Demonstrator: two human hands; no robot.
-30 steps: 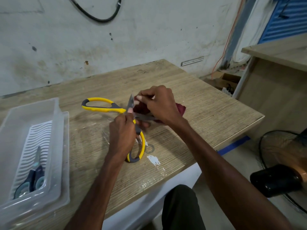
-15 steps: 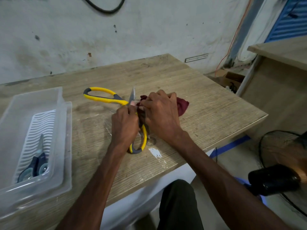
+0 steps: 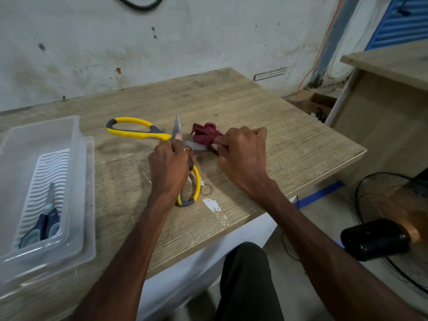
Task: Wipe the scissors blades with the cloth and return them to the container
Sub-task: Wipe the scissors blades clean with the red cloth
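On table (image 3: 278, 126): two scissors (image 3: 136, 133) (image 3: 44, 224), one cloth (image 3: 205, 135)

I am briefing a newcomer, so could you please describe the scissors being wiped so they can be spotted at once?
On the wooden table, right of the clear container, the yellow scissors lie spread open; the left hand grips them and the right hand holds a dark red cloth on one blade. Their yellow handles set them apart: the blue scissors inside the container are smaller.

On your surface (image 3: 289, 140) the container (image 3: 23, 144) sits far left, spare scissors (image 3: 44, 224) inside; the scissors (image 3: 139, 133) lie centre, the cloth (image 3: 205, 136) touching their right blade.
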